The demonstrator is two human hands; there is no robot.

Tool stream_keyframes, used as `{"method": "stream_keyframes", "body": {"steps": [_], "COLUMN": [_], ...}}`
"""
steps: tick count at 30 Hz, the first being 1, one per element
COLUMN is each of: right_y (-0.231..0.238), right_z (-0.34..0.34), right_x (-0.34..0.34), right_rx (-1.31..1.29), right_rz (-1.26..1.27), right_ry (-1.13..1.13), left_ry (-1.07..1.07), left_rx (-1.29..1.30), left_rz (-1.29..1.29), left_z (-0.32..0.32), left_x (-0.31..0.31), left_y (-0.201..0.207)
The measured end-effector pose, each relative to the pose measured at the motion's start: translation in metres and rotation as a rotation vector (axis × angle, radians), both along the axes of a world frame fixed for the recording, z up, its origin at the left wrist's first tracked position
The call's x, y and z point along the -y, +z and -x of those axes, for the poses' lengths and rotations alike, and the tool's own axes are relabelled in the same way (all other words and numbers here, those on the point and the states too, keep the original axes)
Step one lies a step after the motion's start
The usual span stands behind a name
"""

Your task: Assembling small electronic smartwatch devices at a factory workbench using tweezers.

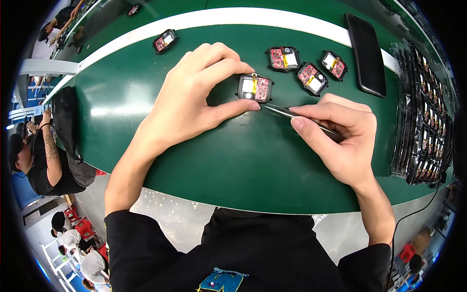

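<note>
While the left hand (pixel 187 95) pinches a square watch case (pixel 248 86) between thumb and forefinger at the green table (pixel 209 165), the right hand (pixel 348 134) grips tweezers (pixel 283 112), tips just beside the case's lower edge; contact unclear. Likely best: hold the case by its rim, go light around the red circuit board (pixel 263 90). Table glossy; trays (pixel 422 121) stacked right. Co-worker (pixel 51 163) off the left end; red stools (pixel 84 228) beyond.

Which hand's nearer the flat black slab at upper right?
Right. The right hand, holding tweezers, is just below the slab in view; the left hand is well left of it, gripping an electronics module.
</note>
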State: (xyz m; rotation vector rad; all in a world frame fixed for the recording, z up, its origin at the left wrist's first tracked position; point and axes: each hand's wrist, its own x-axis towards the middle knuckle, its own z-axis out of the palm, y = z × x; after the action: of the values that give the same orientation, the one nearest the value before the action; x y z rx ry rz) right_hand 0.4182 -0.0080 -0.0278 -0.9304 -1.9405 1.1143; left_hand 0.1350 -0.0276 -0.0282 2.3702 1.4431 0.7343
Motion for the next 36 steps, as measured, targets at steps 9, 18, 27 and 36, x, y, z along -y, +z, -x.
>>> {"method": "stream_keyframes", "body": {"steps": [9,18,27,36], "right_y": [-0.003,-0.007,-0.011,-0.011], "right_z": [-0.003,0.005,0.004,0.006], "right_x": [-0.001,0.000,0.004,-0.006], "right_rx": [-0.013,0.094,0.100,0.108], "right_rz": [0.025,-0.147,-0.167,-0.191], "right_ry": [-0.002,0.040,0.044,0.043], "left_ry": [-0.129,-0.189,-0.221,-0.205], "left_rx": [0.143,0.136,0.161,0.153], "left_rz": [0.105,0.147,0.138,0.147], "left_z": [-0.001,-0.001,-0.002,0.001], "left_x": [0.004,0.000,0.002,-0.007], "left_y": [0.000,-0.002,-0.006,-0.004]}}
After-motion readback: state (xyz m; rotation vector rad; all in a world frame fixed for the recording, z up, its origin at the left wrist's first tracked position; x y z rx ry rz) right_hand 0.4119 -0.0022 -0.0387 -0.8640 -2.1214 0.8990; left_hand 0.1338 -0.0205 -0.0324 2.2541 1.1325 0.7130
